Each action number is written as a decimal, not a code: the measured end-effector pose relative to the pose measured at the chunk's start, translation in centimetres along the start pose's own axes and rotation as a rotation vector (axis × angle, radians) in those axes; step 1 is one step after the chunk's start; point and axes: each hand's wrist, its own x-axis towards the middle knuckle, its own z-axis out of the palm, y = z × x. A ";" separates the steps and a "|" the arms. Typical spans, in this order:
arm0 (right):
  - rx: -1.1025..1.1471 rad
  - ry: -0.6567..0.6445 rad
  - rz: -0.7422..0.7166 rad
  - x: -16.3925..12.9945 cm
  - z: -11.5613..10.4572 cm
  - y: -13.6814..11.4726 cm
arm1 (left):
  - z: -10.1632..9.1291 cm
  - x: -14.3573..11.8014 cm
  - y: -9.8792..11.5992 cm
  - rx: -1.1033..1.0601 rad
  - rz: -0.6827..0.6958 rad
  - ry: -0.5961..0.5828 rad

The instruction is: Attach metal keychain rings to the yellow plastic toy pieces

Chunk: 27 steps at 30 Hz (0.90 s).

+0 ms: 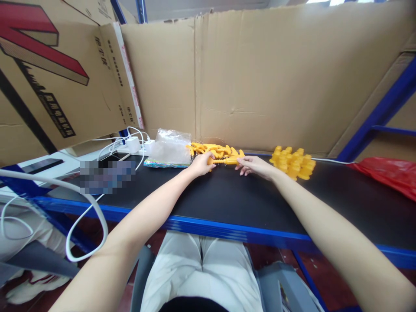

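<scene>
A cardboard wall (260, 78) closes off the far side of the black surface (227, 199), standing right at its back edge, and a tilted printed carton (55, 78) leans in over the left end. The surface runs wide from left to right, edged along the near side by a blue rim (227, 232); most of its middle and near part lies bare between the two forearms, so the open room is in front of the things rather than behind them. A red bag (390, 173) lies at the right end, and white cables (84, 216) loop off the left end near a white charger (132, 144). A clear plastic bag (169, 147) sits at the back left, just beside a loose pile of yellow plastic pieces (211, 150); a second, tighter stack of yellow pieces (294, 162) rests to the right, apart from the first. The left hand (202, 164) is closed around one end of a yellow piece (227, 160), and the right hand (255, 165) pinches its other end with the fingertips. That piece lies low over the surface at the front of the pile, its long axis running left to right, roughly parallel to the back wall.
</scene>
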 end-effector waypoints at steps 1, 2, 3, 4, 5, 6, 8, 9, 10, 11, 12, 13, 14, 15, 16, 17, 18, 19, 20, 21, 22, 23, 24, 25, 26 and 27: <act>0.009 -0.005 -0.011 0.0 -0.1 0.1 | 0.0 0.0 0.0 -0.003 -0.003 0.002; 0.019 -0.011 -0.028 0.1 -0.2 0.2 | 0.0 0.0 0.1 -0.001 -0.005 0.002; 0.027 -0.012 -0.046 0.2 -0.3 0.3 | -0.1 0.0 0.1 0.005 -0.006 0.002; 0.032 -0.007 -0.063 0.2 -0.3 0.3 | -0.1 0.0 0.1 0.013 -0.006 0.001; 0.031 -0.001 -0.077 0.3 -0.4 0.3 | -0.1 0.0 0.1 0.018 -0.006 0.000; 0.028 0.009 -0.084 0.3 -0.4 0.4 | -0.1 0.0 0.1 0.021 -0.005 -0.001; 0.019 0.035 -0.081 0.4 -0.3 0.3 | -0.1 0.0 0.0 0.020 -0.002 0.000; 0.016 0.039 -0.077 0.4 -0.3 0.3 | -0.1 0.0 0.0 0.021 0.000 -0.001; 0.013 0.037 -0.073 0.3 -0.3 0.3 | -0.1 -0.1 0.0 0.025 0.001 -0.002; 0.011 0.033 -0.067 0.3 -0.2 0.3 | -0.1 -0.1 0.0 0.032 0.002 -0.006; 0.008 0.030 -0.063 0.3 -0.1 0.2 | -0.1 -0.1 0.0 0.040 0.004 -0.010; 0.003 0.028 -0.058 0.3 0.0 0.2 | -0.1 -0.1 0.1 0.048 0.005 -0.014; -0.003 0.031 -0.052 0.3 0.0 0.2 | -0.1 -0.1 0.1 0.053 0.007 -0.018; -0.013 0.040 -0.044 0.3 0.1 0.2 | -0.2 -0.1 0.1 0.055 0.009 -0.020; -0.024 0.051 -0.037 0.3 0.2 0.1 | -0.2 -0.1 0.1 0.053 0.011 -0.020; -0.036 0.062 -0.032 0.3 0.3 0.1 | -0.2 -0.1 0.1 0.047 0.012 -0.018; -0.046 0.071 -0.027 0.3 0.4 0.0 | -0.2 -0.1 0.1 0.038 0.011 -0.016; -0.054 0.077 -0.023 0.3 0.4 0.0 | -0.2 -0.1 0.1 0.026 0.008 -0.013; -0.061 0.072 -0.019 0.3 0.3 0.0 | -0.2 -0.1 0.1 0.014 0.004 -0.010; -0.068 0.057 -0.019 0.2 0.3 0.0 | -0.2 -0.1 0.2 0.003 0.000 -0.010; -0.074 0.035 -0.024 0.2 0.2 0.1 | -0.2 -0.1 0.2 -0.005 -0.004 -0.011; -0.077 0.013 -0.037 0.2 0.1 0.2 | -0.2 -0.1 0.2 -0.007 -0.010 -0.013; -0.075 -0.008 -0.056 0.2 -0.1 0.3 | -0.2 -0.1 0.2 -0.006 -0.016 -0.016; -0.068 -0.021 -0.079 0.3 -0.2 0.5 | -0.1 -0.1 0.2 -0.002 -0.022 -0.019; -0.058 -0.022 -0.101 0.3 -0.3 0.7 | -0.1 -0.1 0.2 0.001 -0.026 -0.020; -0.048 -0.015 -0.116 0.4 -0.4 0.8 | -0.1 -0.1 0.2 0.003 -0.027 -0.019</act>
